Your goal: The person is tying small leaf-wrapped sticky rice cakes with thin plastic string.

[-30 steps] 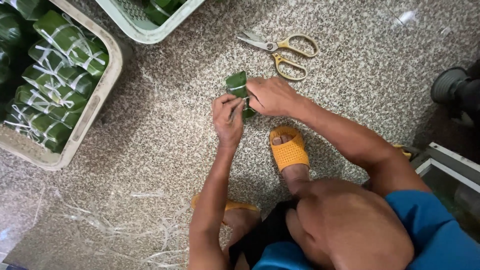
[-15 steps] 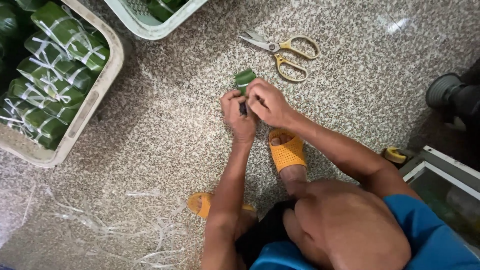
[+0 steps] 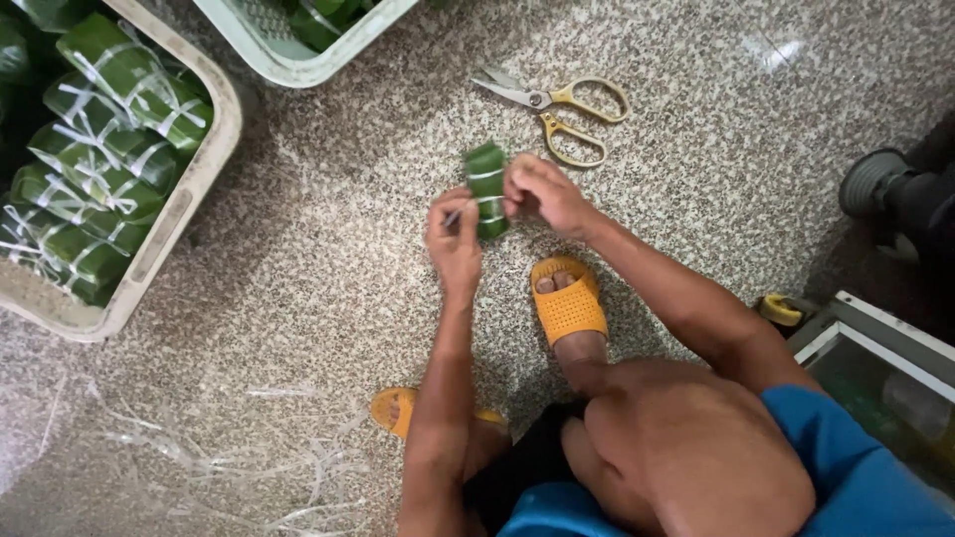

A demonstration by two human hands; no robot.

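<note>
A small green leaf-wrapped bundle [image 3: 486, 189], banded with pale string, stands upright above the speckled floor [image 3: 328, 278]. The right hand [image 3: 545, 194] pinches it; the left hand [image 3: 455, 239] pinches the string. Scissors [image 3: 562, 114] lie at one o'clock.

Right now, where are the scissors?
In the head view, the yellow-handled scissors lie on the speckled floor just beyond the right hand, to the right of the pale green basket.
</note>
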